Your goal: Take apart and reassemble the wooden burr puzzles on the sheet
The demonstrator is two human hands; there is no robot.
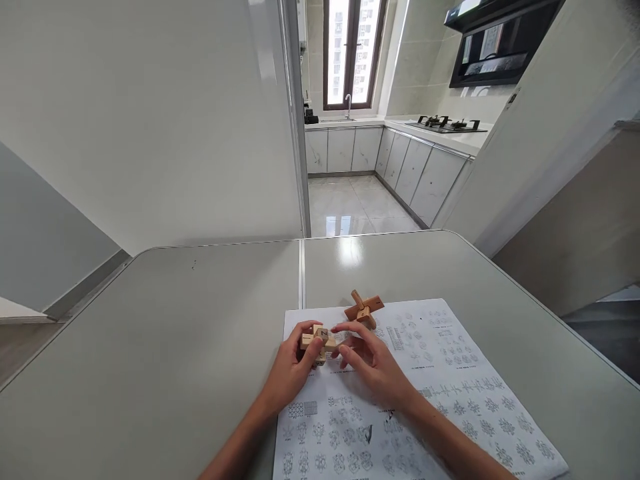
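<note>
A small light-wood interlocking puzzle [320, 339], built of crossed blocks with a dark mark on one, is in my left hand [295, 363]. The thumb presses its near side and the fingers wrap behind it. My right hand [373, 363] is just to the right, fingers apart and curved, fingertips close to the puzzle's right end; whether they touch it I cannot tell. Beyond my right hand lies a second, browner wooden cross-shaped puzzle piece [364, 309]. Under both hands spreads a white sheet of printed diagrams [470, 393].
The pale table [200, 347] has a seam running away from me near the middle. A white wall panel [200, 120] rises at its far left. Through the doorway are a kitchen counter [425, 137], a gas stove [447, 125], a tap [349, 105] and a window [355, 53].
</note>
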